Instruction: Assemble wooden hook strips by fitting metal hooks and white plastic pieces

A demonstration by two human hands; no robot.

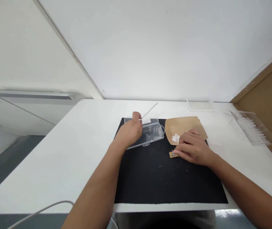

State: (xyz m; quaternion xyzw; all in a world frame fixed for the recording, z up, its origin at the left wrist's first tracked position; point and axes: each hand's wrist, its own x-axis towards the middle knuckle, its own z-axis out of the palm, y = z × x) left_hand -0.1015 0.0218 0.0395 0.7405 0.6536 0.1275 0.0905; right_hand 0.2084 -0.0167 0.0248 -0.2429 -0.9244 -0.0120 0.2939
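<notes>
My left hand (130, 129) is closed around a thin white stick (150, 110), which points up and to the right. It is over the left part of a clear plastic case (147, 140), where several clear slivers like nail tips (158, 129) lie. My right hand (192, 148) has its fingers pinched at a small tan piece (171, 155) on the black mat (164, 181). A tiny shiny bit shows at the fingertips, too small to name; the fingers cover part of the piece. Small white bits (175, 137) lie beside that hand on a brown paper tray (186, 123).
On the right of the white table (78, 165) lies a clear rack (255, 128) of long pale pieces. A white translucent tray (201, 106) is by the back wall. A white cable (47, 206) hangs at the front left. Brown board (269, 82) borders the right side.
</notes>
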